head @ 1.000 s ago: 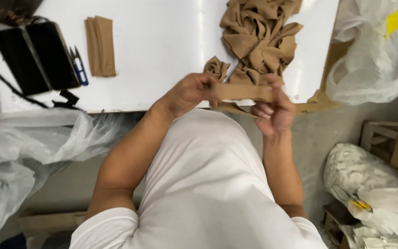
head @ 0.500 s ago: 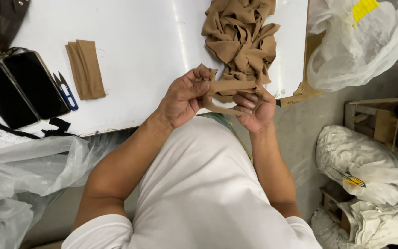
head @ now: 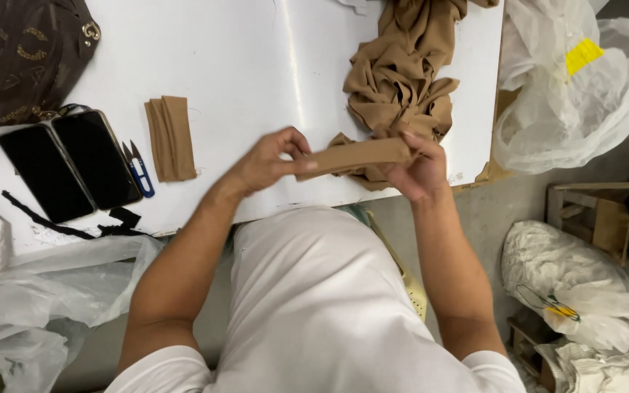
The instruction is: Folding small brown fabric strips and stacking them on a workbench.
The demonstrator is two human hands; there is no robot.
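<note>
Change: the tan strip (head: 354, 155) that was bunched and curled between the hands half a second ago is now pulled out flat and straight, so the piece looks smoothed into a neat band.
Left hand (head: 267, 161): closed on the strip's left end, thumb and fingertips pinching it.
Right hand (head: 418, 169): wrapped around the strip's right end, fingers curled over it.
Where the strip is: held in the air just above the near edge of the tabletop (head: 256, 65), in front of the white shirt.
Fabric pile (head: 402, 73): soft, thin, tan knit, crumpled in loose folds just behind the hands.
Folded stack (head: 170, 137): same tan cloth, flat and oblong, lying well to the left.
Snips (head: 138, 169): small, blue-handled, beside two dark glossy phones (head: 70, 171).
Bags (head: 584, 87): clear, crinkly plastic at the right.
</note>
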